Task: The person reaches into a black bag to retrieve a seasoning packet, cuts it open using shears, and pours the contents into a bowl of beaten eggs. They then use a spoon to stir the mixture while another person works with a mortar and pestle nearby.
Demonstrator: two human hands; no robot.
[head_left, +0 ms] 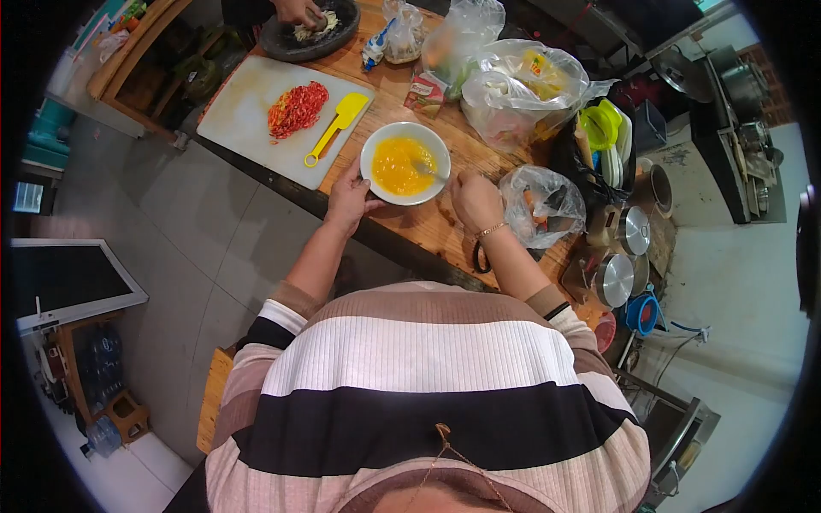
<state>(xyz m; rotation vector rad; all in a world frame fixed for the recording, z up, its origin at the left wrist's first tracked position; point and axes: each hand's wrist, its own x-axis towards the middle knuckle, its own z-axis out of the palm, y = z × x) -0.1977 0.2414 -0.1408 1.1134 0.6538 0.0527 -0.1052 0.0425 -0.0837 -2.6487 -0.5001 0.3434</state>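
A white bowl [371, 190] of beaten egg [395, 171] stands near the front edge of the wooden table. My left hand [347, 202] grips its left side, with the thumb near the rim. In the egg dips a metal utensil [434, 175], its head blurred and partly under the liquid; its handle points toward my right hand [475, 202]. The fingers of that hand are closed at the handle's end, just right of the bowl. Close beside my right wrist lies a clear plastic bag [547, 209] with something orange inside.
A white cutting board [235, 128] at left bears chopped red chili [298, 111] and a yellow spatula [337, 126]. Behind it, another person's hand [299, 12] works over a stone mortar [282, 41]. Filled plastic bags [513, 94] crowd the back right; pots [616, 279] stand at right.
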